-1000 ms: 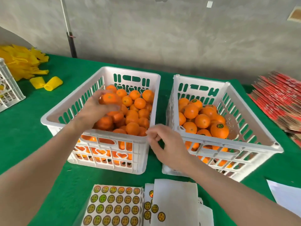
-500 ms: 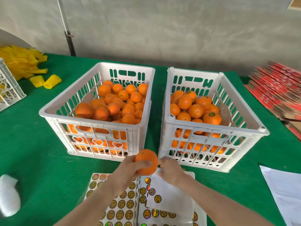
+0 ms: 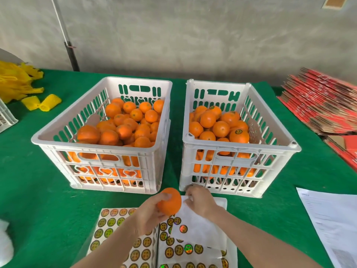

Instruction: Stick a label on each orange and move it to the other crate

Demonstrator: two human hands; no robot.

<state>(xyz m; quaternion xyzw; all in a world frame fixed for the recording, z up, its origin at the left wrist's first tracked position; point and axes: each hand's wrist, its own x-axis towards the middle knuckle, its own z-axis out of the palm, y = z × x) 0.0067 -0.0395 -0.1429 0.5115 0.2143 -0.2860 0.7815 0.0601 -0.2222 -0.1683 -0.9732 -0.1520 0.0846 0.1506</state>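
My left hand (image 3: 148, 213) grips one orange (image 3: 171, 202) just above the sticker sheets (image 3: 116, 225), in front of the two white crates. Right beside the orange, my right hand (image 3: 201, 202) has its fingers curled at the edge of a white backing sheet (image 3: 201, 227); whether it pinches a label is hidden. The left crate (image 3: 58, 146) is heaped with unlabelled oranges (image 3: 123, 126). In the right crate (image 3: 289, 149) lie oranges (image 3: 222, 128), some showing round dark labels.
Yellow foam nets (image 3: 17, 84) lie at the far left beside another white crate (image 3: 5, 118). Flattened red cartons (image 3: 320, 103) are stacked at the right. A printed paper (image 3: 332, 219) lies at the near right and a white object (image 3: 4, 242) at the near left edge.
My left hand took an orange out of the left crate and carried it down over the sticker sheets. My right hand moved down from the crate rim to the backing sheet beside it.
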